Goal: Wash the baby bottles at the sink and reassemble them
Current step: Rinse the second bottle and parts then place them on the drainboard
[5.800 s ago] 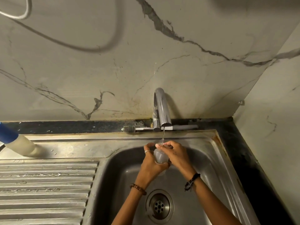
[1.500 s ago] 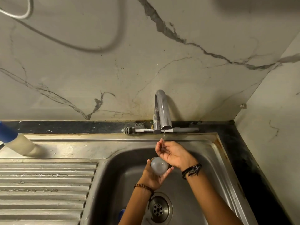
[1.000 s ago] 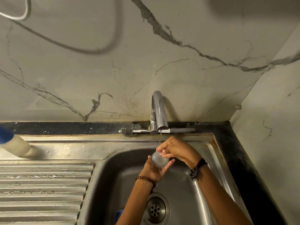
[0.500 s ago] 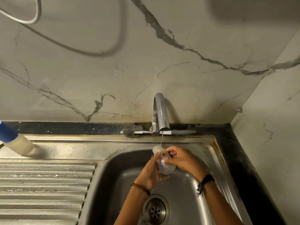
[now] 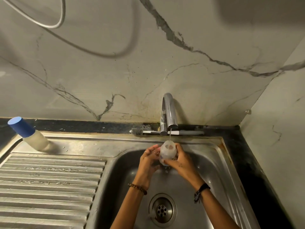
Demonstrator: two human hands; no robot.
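Observation:
A clear baby bottle (image 5: 167, 152) with blue print stands upright over the steel sink (image 5: 212, 164), mouth up under a thin stream from the chrome tap (image 5: 168, 111). My left hand (image 5: 148, 160) cups its left side and my right hand (image 5: 180, 161) wraps its right side and base. A second bottle with a blue cap (image 5: 27, 133) stands on the rim at the far left. A bottle brush (image 5: 165, 132) lies along the ledge behind the tap.
The ribbed drainboard (image 5: 49, 187) fills the left. The drain (image 5: 162, 210) sits below my wrists. A dark counter strip (image 5: 260, 171) runs along the right, against a marble wall. A grey hose (image 5: 49, 25) loops on the back wall.
My hands held a small rounded grey part under the tap before. Now both hold the clear bottle upright, raised closer to the spout with water running into its mouth.

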